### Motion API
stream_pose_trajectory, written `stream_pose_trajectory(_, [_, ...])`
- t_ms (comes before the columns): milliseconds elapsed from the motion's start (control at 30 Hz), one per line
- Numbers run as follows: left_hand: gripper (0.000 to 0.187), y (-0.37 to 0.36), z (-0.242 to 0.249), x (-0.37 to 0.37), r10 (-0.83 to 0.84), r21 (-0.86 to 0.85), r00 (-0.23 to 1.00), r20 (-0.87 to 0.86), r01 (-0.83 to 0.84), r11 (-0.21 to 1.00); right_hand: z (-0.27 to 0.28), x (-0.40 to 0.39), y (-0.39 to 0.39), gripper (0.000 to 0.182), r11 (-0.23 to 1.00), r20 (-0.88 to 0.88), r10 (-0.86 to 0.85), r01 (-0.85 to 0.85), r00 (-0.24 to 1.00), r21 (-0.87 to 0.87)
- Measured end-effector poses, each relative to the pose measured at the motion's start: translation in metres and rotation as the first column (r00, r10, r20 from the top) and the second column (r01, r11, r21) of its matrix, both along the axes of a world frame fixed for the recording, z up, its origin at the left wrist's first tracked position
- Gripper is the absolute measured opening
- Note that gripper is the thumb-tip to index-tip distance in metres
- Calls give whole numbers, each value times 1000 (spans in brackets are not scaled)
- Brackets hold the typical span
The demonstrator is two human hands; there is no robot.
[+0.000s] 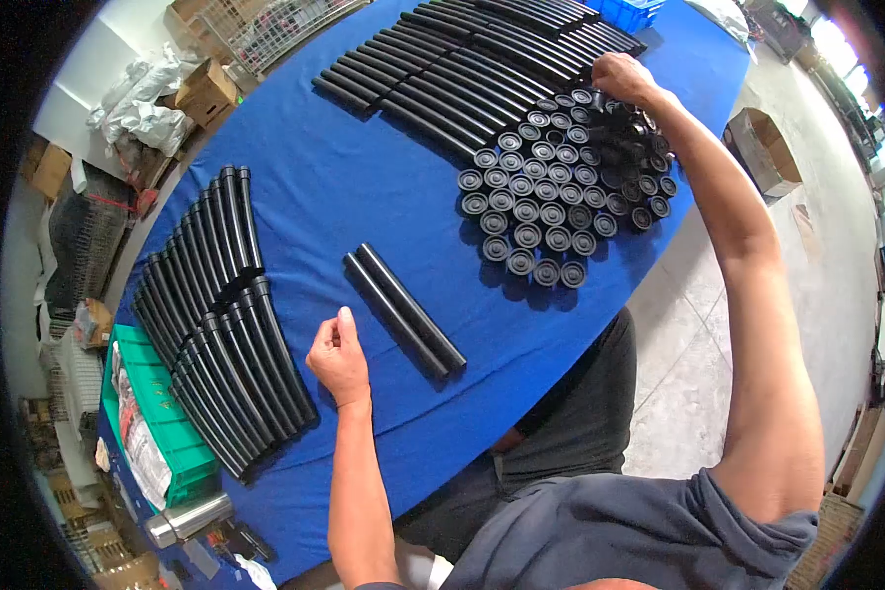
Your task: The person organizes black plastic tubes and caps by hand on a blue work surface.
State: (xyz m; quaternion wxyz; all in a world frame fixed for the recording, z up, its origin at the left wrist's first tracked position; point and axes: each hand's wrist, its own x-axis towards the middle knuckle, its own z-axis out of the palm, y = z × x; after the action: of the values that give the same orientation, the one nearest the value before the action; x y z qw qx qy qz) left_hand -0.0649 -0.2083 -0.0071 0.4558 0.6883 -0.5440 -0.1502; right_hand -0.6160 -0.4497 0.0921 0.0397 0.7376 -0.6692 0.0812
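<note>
My right hand (621, 79) reaches to the far right, its fingers bent at the top edge of a cluster of round black caps (551, 212); what the fingers hold, if anything, is hidden. My left hand (340, 360) is closed over the blue cloth, thumb raised, and I cannot make out anything in it. Beside it lie two black tubes (403, 310), side by side. Rows of plain black tubes (442, 79) fill the far part of the table. Black tubes with collared ends (231, 344) lie in two rows at the left.
A green bin (182, 433) and a metal cylinder (189, 519) are at the left edge of the blue-covered table (295, 147). A blue crate (631, 14) stands at the far edge. A cardboard box (762, 152) is on the floor to the right.
</note>
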Motion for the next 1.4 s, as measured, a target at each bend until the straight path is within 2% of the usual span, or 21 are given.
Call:
stream_pose_trajectory(67, [36,0,2,-3,-3,-9,1000,-11,3,1000,11,12,12,23,978,-129,37,-10,991,208])
stream_pose_trajectory(133, [37,1,4,-4,-4,4,1000,-9,4,1000,-3,12,14,36,969,-187,-11,57,982,240])
stream_pose_trajectory(200, [39,2,4,-3,-1,47,1000,1,1,999,-13,14,16,36,975,-203,-6,51,979,217])
stream_pose_trajectory(300, [40,0,-1,1,-9,47,1000,-20,10,999,-19,12,22,34,986,-204,-2,36,979,164])
stream_pose_trajectory(400, [35,-1,-3,1,-15,-12,999,-39,15,1000,-25,-2,15,22,992,-142,96,-84,985,90])
stream_pose_trajectory(433, [35,-1,-3,1,-13,-10,999,-34,13,1000,-21,-6,7,29,967,-200,109,-58,974,248])
stream_pose_trajectory(533, [36,0,0,-1,-10,-7,1000,-24,10,1000,-15,-10,-3,29,946,-234,198,-123,952,300])
stream_pose_trajectory(567, [35,0,1,-1,-11,-7,1000,-25,11,1000,-16,-11,-2,27,959,-146,143,-101,979,264])
stream_pose_trajectory(667, [36,0,2,-2,-16,-13,1000,-26,15,1000,-13,-9,-7,25,929,-102,103,-58,989,365])
stream_pose_trajectory(700, [36,0,2,-2,-17,-14,999,-27,17,1000,-14,-9,-5,23,938,-81,178,-144,981,316])
stream_pose_trajectory(800, [36,1,4,-3,-15,-19,1000,-18,15,1000,-16,-6,6,22,949,-182,130,-69,975,308])
stream_pose_trajectory(833, [36,1,3,-2,-16,-12,1000,-19,16,1000,-16,-3,14,20,989,-220,121,-97,968,116])
stream_pose_trajectory(933, [36,1,0,1,-17,1,1000,-25,17,1000,-7,1,20,17,991,-182,121,-130,976,-41])
stream_pose_trajectory(967, [36,1,0,-1,-15,-1,999,-32,15,1000,-6,3,24,14,981,-111,135,-148,985,-123])
stream_pose_trajectory(1067, [36,0,0,1,-15,-7,1000,-20,15,1000,11,18,42,13,962,-54,233,-221,971,161])
stream_pose_trajectory(1100, [36,0,0,0,-20,-8,1000,-12,20,1000,6,20,47,11,965,-75,244,-233,967,123])
stream_pose_trajectory(1200, [36,1,3,-2,-22,-15,1000,-19,22,1000,-2,24,62,11,959,-123,250,-228,960,169])
stream_pose_trajectory(1333, [37,1,3,-2,-4,-3,1000,-16,4,1000,-9,29,71,26,949,-196,288,-251,937,191])
stream_pose_trajectory(1367, [37,1,3,-2,-3,-3,1000,-16,2,1000,-11,29,72,33,951,-176,232,-185,957,249])
stream_pose_trajectory(1400, [37,1,3,-2,0,-4,1000,-18,0,1000,-11,27,72,32,952,-162,232,-190,959,239])
